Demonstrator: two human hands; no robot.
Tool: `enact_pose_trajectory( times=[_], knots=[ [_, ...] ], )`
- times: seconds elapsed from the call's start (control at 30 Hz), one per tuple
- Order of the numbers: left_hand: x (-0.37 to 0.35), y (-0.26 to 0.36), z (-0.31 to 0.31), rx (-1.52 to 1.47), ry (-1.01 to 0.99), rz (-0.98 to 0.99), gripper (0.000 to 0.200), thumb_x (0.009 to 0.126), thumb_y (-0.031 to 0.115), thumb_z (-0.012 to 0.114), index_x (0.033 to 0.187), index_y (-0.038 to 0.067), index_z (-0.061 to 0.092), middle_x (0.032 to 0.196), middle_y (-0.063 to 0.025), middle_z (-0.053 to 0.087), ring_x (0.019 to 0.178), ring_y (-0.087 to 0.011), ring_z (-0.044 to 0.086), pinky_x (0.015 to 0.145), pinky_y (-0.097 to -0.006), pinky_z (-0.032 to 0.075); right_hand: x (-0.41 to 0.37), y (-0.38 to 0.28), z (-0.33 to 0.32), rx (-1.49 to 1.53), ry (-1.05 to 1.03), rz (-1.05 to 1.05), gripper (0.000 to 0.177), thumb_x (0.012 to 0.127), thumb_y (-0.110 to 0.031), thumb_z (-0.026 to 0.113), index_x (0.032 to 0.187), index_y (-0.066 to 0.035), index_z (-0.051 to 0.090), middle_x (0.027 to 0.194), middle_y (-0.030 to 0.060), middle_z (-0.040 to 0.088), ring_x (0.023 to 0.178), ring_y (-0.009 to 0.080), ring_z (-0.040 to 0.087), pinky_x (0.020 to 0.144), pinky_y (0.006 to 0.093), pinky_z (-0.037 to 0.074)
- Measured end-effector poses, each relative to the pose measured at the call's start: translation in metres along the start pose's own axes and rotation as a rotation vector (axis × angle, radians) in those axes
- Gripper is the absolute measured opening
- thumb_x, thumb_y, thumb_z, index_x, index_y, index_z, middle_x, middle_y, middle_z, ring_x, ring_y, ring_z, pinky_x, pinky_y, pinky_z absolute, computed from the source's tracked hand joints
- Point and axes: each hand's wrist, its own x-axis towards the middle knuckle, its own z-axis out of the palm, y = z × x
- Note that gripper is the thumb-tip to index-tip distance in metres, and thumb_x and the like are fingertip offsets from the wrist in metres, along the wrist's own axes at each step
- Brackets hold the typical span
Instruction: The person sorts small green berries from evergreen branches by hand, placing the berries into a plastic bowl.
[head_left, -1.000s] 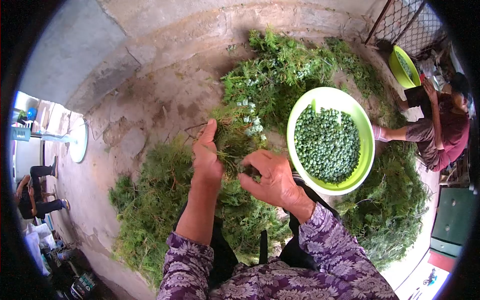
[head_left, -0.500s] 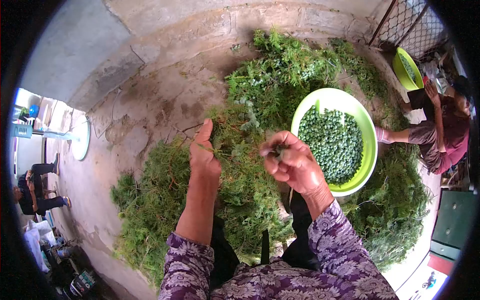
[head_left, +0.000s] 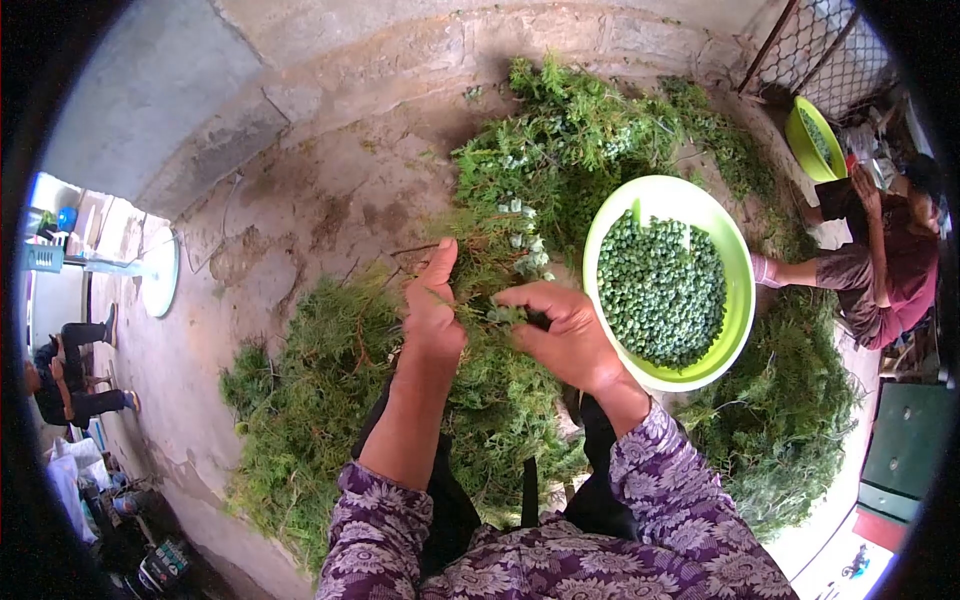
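Observation:
My left hand (head_left: 432, 305) is closed around the stem of a leafy evergreen branch (head_left: 480, 250), its thumb pointing up. Pale green seed cones (head_left: 527, 245) show along that branch's right side. Close by on the right, my right hand (head_left: 570, 335) pinches small green cones between thumb and forefinger, over the foliage. Just beyond this hand stands a lime-green basin (head_left: 738, 335), holding a heap of loose green cones (head_left: 660, 290).
Cut evergreen branches (head_left: 310, 400) cover the floor below, with another pile (head_left: 590, 120) ahead. On the right a seated person (head_left: 890, 250) is near a second basin (head_left: 800, 150). Another person (head_left: 75, 375) sits far left, below a pale round table (head_left: 160, 275).
My right hand has moved left towards the branch, its curled fingers now in a pinch. My left hand has shifted slightly right, and the branch's pale cones show more clearly.

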Motion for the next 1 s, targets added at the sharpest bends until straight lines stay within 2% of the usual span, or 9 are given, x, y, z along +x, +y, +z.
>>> enact_pose_trajectory(
  times=[0.1, 0.2, 0.53, 0.63, 0.73, 0.8, 0.83, 0.9, 1.0],
  knots=[
    [0.004, -0.002, -0.004, 0.021, -0.013, 0.038, 0.028, 0.083, 0.025, 0.051, 0.099, 0.003, 0.054, 0.094, -0.0107, 0.06, 0.079, -0.0234, 0.059, 0.074, -0.0372, 0.049, -0.003, -0.004, 0.004, -0.233, -0.085, -0.077, 0.032, 0.061, -0.002, 0.062, 0.093, -0.005, 0.059, 0.078, 0.0099, 0.057, 0.069, 0.0218, 0.054, 0.062, 0.0284, 0.044],
    [0.001, -0.001, -0.001, 0.0, -0.004, 0.019, 0.026, 0.084, 0.024, 0.051, 0.097, 0.002, 0.054, 0.092, -0.0106, 0.06, 0.078, -0.0236, 0.059, 0.073, -0.0369, 0.048, -0.002, 0.001, 0.006, -0.35, -0.045, -0.17, 0.03, 0.062, -0.006, 0.065, 0.09, -0.005, 0.056, 0.072, 0.0097, 0.054, 0.065, 0.0255, 0.052, 0.058, 0.0319, 0.043],
    [0.009, -0.01, -0.009, 0.199, 0.205, 0.091, 0.028, 0.082, 0.027, 0.055, 0.097, 0.004, 0.054, 0.091, -0.0085, 0.06, 0.076, -0.022, 0.059, 0.067, -0.0357, 0.049, -0.007, -0.004, 0.007, -0.77, -0.149, -0.125, 0.025, 0.069, -0.019, 0.066, 0.084, -0.004, 0.053, 0.074, 0.0124, 0.053, 0.068, 0.0301, 0.054, 0.055, 0.0368, 0.043],
    [0.012, -0.004, -0.016, 0.105, 0.175, 0.005, 0.025, 0.078, 0.022, 0.06, 0.096, 0.005, 0.055, 0.09, -0.008, 0.059, 0.078, -0.0206, 0.058, 0.069, -0.0348, 0.049, -0.008, 0.001, 0.007, -0.784, -0.138, -0.134, 0.021, 0.07, -0.019, 0.065, 0.081, -0.004, 0.054, 0.07, 0.0123, 0.053, 0.063, 0.0314, 0.053, 0.052, 0.0379, 0.042],
    [0.008, 0.002, -0.009, 0.135, 0.231, 0.076, 0.026, 0.078, 0.023, 0.06, 0.096, 0.005, 0.055, 0.091, -0.0077, 0.059, 0.079, -0.0211, 0.058, 0.069, -0.0356, 0.049, -0.009, 0.009, 0.004, -0.631, -0.145, -0.328, 0.018, 0.073, -0.018, 0.062, 0.077, -0.002, 0.056, 0.063, 0.0118, 0.053, 0.054, 0.0255, 0.054, 0.048, 0.0351, 0.042],
    [0.008, 0.011, -0.015, 0.117, 0.216, 0.055, 0.026, 0.078, 0.024, 0.059, 0.097, 0.005, 0.055, 0.091, -0.0077, 0.059, 0.08, -0.0218, 0.058, 0.069, -0.0363, 0.049, -0.01, -0.007, -0.002, -0.228, -0.499, -0.013, 0.018, 0.077, -0.022, 0.057, 0.072, -0.005, 0.056, 0.057, 0.0068, 0.054, 0.049, 0.0175, 0.051, 0.045, 0.0286, 0.041],
    [0.008, 0.016, -0.019, 0.098, 0.202, 0.036, 0.027, 0.079, 0.024, 0.059, 0.097, 0.005, 0.055, 0.091, -0.0076, 0.06, 0.08, -0.0226, 0.058, 0.069, -0.037, 0.049, -0.01, -0.013, -0.005, -0.227, -0.499, -0.014, 0.018, 0.077, -0.022, 0.057, 0.072, -0.005, 0.056, 0.057, 0.0068, 0.054, 0.049, 0.0175, 0.051, 0.045, 0.0286, 0.041],
    [0.01, 0.02, -0.026, 0.054, 0.171, 0.026, 0.027, 0.079, 0.024, 0.058, 0.098, 0.005, 0.055, 0.091, -0.0077, 0.06, 0.081, -0.0233, 0.058, 0.07, -0.038, 0.049, -0.012, -0.024, -0.01, 0.241, -0.501, 0.457, 0.014, 0.079, -0.019, 0.054, 0.08, -0.005, 0.058, 0.06, 0.0024, 0.055, 0.049, 0.0082, 0.047, 0.043, 0.0212, 0.036],
    [0.017, 0.021, -0.037, -0.01, 0.172, 0.002, 0.028, 0.079, 0.024, 0.058, 0.1, 0.005, 0.054, 0.093, -0.0087, 0.059, 0.082, -0.0245, 0.058, 0.07, -0.0399, 0.048, -0.007, -0.032, -0.028, 0.53, -0.357, 0.476, 0.012, 0.08, -0.015, 0.053, 0.086, -0.006, 0.057, 0.062, 0.0002, 0.055, 0.05, 0.0042, 0.046, 0.043, 0.0176, 0.033]
  ],
)
